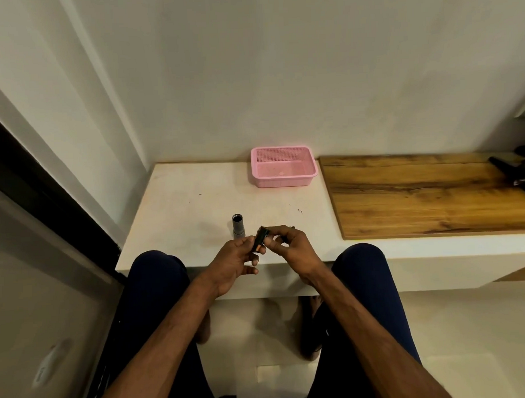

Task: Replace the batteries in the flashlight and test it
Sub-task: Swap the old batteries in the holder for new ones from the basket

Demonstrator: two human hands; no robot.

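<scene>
Left hand and right hand pinch a battery; flashlight stands open at the bench's front edge, seemingly unloaded, untested.

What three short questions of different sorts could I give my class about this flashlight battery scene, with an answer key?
1. True or false: the grey flashlight body lies on its side inside the pink basket.
2. The black battery holder is held by: A) the left hand only; B) the left hand and right hand together; C) neither hand.
3. Fill the gap: the wooden board lies to the ____ of the pink basket.
Key: 1 false, it stands on the white counter, outside the basket; 2 B; 3 right.
</scene>
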